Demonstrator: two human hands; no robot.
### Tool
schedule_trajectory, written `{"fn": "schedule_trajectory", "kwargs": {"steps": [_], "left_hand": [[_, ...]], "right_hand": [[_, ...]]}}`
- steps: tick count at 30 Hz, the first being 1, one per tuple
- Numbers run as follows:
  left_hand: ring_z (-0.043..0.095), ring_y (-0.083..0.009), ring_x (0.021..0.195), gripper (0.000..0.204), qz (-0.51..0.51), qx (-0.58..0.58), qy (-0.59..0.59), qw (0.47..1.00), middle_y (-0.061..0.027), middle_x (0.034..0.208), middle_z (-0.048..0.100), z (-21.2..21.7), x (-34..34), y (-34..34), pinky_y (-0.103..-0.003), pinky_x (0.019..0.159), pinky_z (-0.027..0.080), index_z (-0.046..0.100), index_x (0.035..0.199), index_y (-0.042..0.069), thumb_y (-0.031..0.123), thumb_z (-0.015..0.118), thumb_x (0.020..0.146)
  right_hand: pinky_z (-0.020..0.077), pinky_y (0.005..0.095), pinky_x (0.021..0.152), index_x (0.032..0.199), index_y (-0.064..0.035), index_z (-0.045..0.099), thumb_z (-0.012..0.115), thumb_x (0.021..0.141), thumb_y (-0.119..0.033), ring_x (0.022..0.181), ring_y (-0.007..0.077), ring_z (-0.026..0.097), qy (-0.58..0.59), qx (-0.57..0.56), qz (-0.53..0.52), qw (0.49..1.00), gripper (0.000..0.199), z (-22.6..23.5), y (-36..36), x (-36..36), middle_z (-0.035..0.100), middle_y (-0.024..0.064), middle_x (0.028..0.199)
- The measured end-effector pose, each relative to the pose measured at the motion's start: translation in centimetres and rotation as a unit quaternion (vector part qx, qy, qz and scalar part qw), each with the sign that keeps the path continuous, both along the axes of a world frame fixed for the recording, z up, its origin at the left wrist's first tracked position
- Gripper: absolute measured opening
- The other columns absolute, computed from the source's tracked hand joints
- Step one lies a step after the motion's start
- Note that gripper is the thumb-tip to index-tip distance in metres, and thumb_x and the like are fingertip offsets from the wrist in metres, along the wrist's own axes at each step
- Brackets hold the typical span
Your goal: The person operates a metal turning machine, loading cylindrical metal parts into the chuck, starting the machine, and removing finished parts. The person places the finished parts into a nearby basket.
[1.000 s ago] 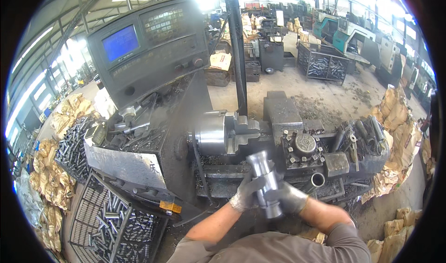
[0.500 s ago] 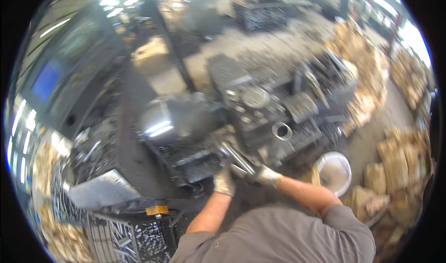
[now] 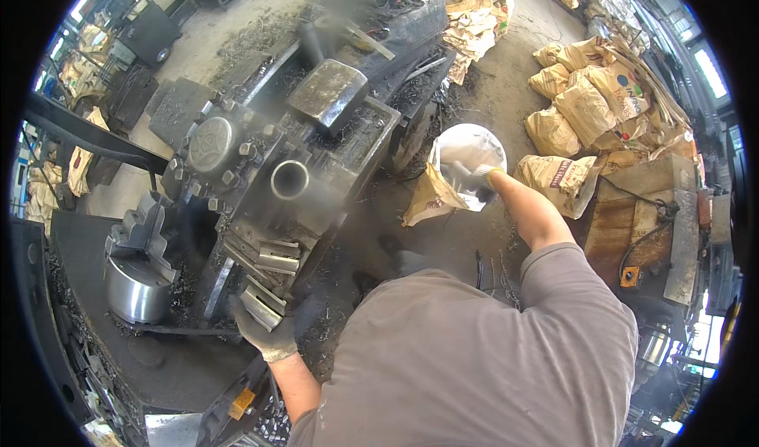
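Note:
My right hand (image 3: 477, 181), in a grey glove, reaches out to the right into an open brown sack with a white liner (image 3: 474, 143). Its fingers close on a shiny metal part (image 3: 453, 172) just inside the sack's mouth. My left hand (image 3: 265, 330), also gloved, grips a grey metal block (image 3: 261, 305) on the near edge of the lathe (image 3: 332, 162). The lathe's chuck (image 3: 136, 285) is to the left of that hand. A short steel tube (image 3: 288, 180) points up from the carriage.
Filled brown paper sacks (image 3: 585, 107) are piled to the right and at the far top. A rusty metal stand (image 3: 640, 218) with a cable is at my right. A crate of metal parts (image 3: 269, 423) sits below my left arm. Metal chips litter the floor (image 3: 443, 233).
I have turned to the right, away from the lathe. The metal part that both hands held over the lathe is now in my right hand at the sack. My left hand has gone to the lathe's edge.

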State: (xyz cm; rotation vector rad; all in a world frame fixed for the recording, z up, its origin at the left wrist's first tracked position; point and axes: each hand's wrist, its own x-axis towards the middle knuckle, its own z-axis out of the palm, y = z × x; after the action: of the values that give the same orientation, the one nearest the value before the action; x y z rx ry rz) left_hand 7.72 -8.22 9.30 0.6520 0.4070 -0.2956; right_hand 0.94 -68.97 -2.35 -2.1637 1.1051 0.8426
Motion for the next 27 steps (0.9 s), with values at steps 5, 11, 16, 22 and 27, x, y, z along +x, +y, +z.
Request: {"fn": "schedule_trajectory", "kwargs": {"steps": [5, 11, 16, 22, 27], "left_hand": [[0.076, -0.0358, 0.094, 0.081, -0.088, -0.017, -0.048, 0.995, -0.015, 0.125, 0.074, 2.9, -1.1, -2.6, -0.057, 0.084, 0.061, 0.059, 0.149, 0.003, 0.07, 0.045, 0.107], [0.077, -0.0386, 0.099, 0.076, -0.195, -0.053, 0.017, 0.979, -0.0192, 0.116, 0.078, 3.9, -0.9, -5.8, -0.052, 0.088, 0.063, 0.065, 0.14, 0.003, 0.069, 0.048, 0.108], [0.075, -0.0272, 0.101, 0.066, -0.124, -0.1, 0.051, 0.986, -0.0112, 0.114, 0.074, 7.3, -3.6, -5.3, -0.044, 0.087, 0.063, 0.061, 0.141, 0.01, 0.065, 0.063, 0.104], [0.076, -0.027, 0.087, 0.049, 0.052, 0.101, -0.022, 0.993, -0.0119, 0.1, 0.075, 0.8, -1.3, 0.9, -0.044, 0.08, 0.066, 0.066, 0.121, 0.004, 0.052, 0.059, 0.11], [0.076, -0.0316, 0.086, 0.063, 0.125, 0.076, -0.034, 0.989, -0.014, 0.1, 0.075, -1.5, -0.3, 4.6, -0.049, 0.078, 0.065, 0.069, 0.118, 0.007, 0.067, 0.053, 0.107]], "right_hand": [[0.0598, 0.0431, 0.091, 0.126, -0.0029, 0.074, 0.077, 0.091, -0.036, 0.104, 0.0338, 0.078, -0.245, -0.066, 0.265, 0.93, 0.049, 14.5, 8.4, 10.7, 0.079, 0.0205, 0.116], [0.0611, 0.0468, 0.085, 0.134, -0.0062, 0.069, 0.09, 0.079, -0.031, 0.097, 0.0387, 0.079, -0.395, 0.135, 0.425, 0.803, 0.065, 18.9, 25.2, 16.5, 0.08, 0.0214, 0.104], [0.0618, 0.0502, 0.083, 0.136, -0.0144, 0.069, 0.089, 0.08, -0.037, 0.097, 0.0435, 0.076, -0.551, 0.198, 0.544, 0.602, 0.064, 22.4, 32.3, 12.4, 0.071, 0.0226, 0.132], [0.0594, 0.0557, 0.073, 0.12, -0.0015, 0.063, 0.076, 0.086, -0.029, 0.088, 0.0445, 0.075, -0.363, -0.005, 0.529, 0.767, 0.046, 9.9, 40.4, 12.8, 0.074, 0.0276, 0.106], [0.0592, 0.0481, 0.068, 0.12, -0.002, 0.074, 0.078, 0.089, -0.028, 0.075, 0.0328, 0.076, -0.38, 0.218, 0.417, 0.796, 0.041, 18.0, 41.4, 15.0, 0.076, 0.0181, 0.089]]}}
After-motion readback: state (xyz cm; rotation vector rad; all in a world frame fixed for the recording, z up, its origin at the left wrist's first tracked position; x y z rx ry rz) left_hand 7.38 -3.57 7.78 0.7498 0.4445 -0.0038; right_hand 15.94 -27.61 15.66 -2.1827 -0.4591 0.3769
